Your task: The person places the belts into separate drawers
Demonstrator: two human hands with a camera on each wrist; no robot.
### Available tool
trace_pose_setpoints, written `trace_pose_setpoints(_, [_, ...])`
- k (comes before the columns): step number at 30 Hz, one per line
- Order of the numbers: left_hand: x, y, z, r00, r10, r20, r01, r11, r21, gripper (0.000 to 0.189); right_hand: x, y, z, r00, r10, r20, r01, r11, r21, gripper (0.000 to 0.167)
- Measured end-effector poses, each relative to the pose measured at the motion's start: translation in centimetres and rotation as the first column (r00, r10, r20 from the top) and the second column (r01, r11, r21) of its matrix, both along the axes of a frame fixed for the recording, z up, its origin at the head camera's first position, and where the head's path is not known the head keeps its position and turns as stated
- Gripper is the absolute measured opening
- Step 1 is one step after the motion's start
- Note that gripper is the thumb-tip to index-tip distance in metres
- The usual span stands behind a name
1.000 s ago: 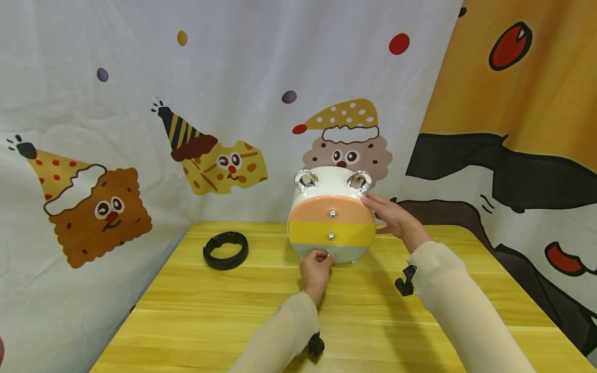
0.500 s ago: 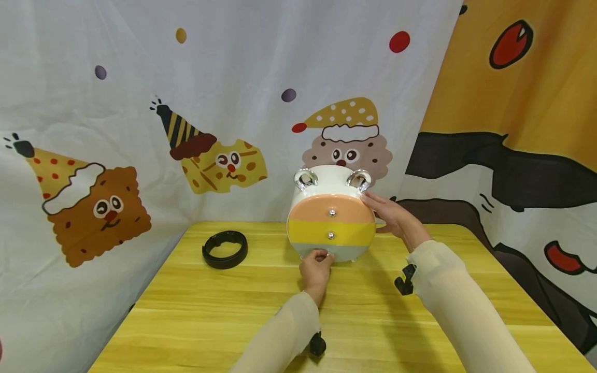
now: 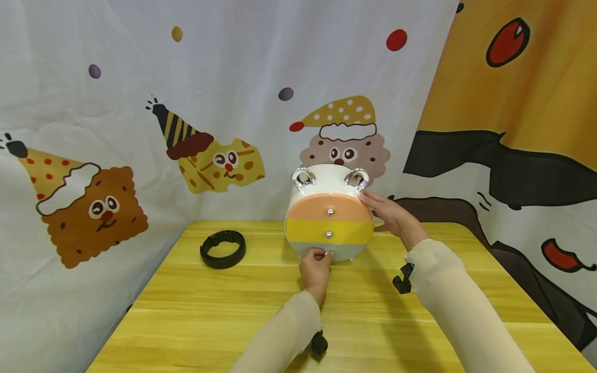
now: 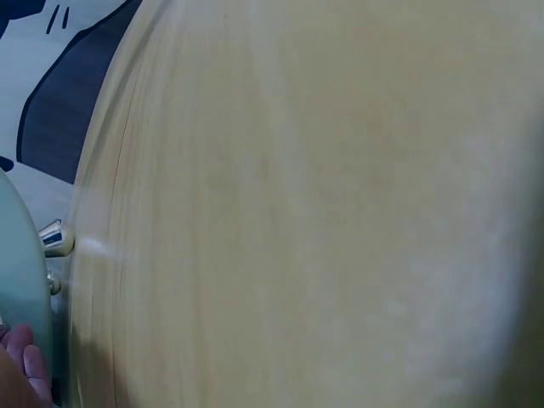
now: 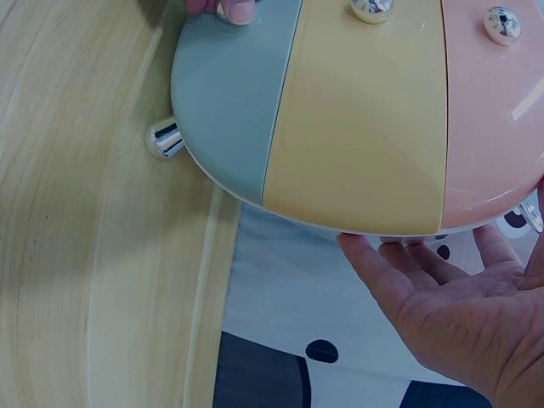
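A small white drawer box [image 3: 326,178] with silver ring ears stands on short silver feet on the table. Its oval front has a peach drawer [image 3: 308,207], a yellow drawer [image 3: 305,230] and a grey-blue drawer [image 5: 229,102], all flush, the upper two showing silver knobs. My left hand [image 3: 316,269] pinches the knob of the lowest drawer, which its fingers mostly cover. Against the box's right side rests my right hand [image 3: 394,217], fingers extended; in the right wrist view its fingertips touch the box's edge.
A black ring-shaped band [image 3: 224,249] lies on the wooden table [image 3: 210,311], left of the box. Behind the table hangs a printed cloth [image 3: 233,62] with cartoon figures, close to the box's back.
The view has shifted slightly. Both hands keep their places on the box, and the drawers look the same.
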State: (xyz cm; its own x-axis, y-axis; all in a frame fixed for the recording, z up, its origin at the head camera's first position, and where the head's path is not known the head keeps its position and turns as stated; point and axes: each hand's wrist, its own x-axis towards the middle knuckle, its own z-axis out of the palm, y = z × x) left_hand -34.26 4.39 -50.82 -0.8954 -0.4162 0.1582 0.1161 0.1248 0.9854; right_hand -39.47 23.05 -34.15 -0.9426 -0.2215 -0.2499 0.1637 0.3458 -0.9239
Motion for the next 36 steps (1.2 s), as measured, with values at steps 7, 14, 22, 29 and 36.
trace_pose_setpoints(7, [-0.3, 0.0, -0.1, 0.999, 0.039, 0.001, -0.039, 0.998, -0.057, 0.017, 0.0, -0.2, 0.0, 1.000, 0.004, -0.006, -0.004, 1.000, 0.004, 0.079])
trace_pose_setpoints(14, [0.3, -0.1, 0.2, 0.999, 0.043, 0.030, -0.041, 0.997, -0.070, 0.018, 0.1, -0.3, -0.1, 1.000, -0.011, -0.004, 0.011, 1.000, 0.015, 0.079])
trace_pose_setpoints(22, [1.2, 0.0, 0.1, 0.999, 0.053, 0.015, -0.051, 0.996, -0.079, 0.018, -0.1, -0.1, -0.1, 1.000, -0.013, 0.005, 0.013, 1.000, 0.012, 0.079])
trace_pose_setpoints(29, [1.9, 0.0, 0.0, 0.999, 0.039, -0.019, -0.040, 0.998, -0.054, 0.019, 0.0, 0.1, -0.2, 1.000, -0.015, 0.009, 0.015, 1.000, 0.002, 0.080])
trace_pose_setpoints(36, [2.4, -0.4, -0.1, 1.000, 0.012, -0.017, -0.013, 0.998, -0.058, 0.019, 0.0, 0.0, -0.1, 1.000, -0.005, 0.003, 0.005, 1.000, 0.009, 0.080])
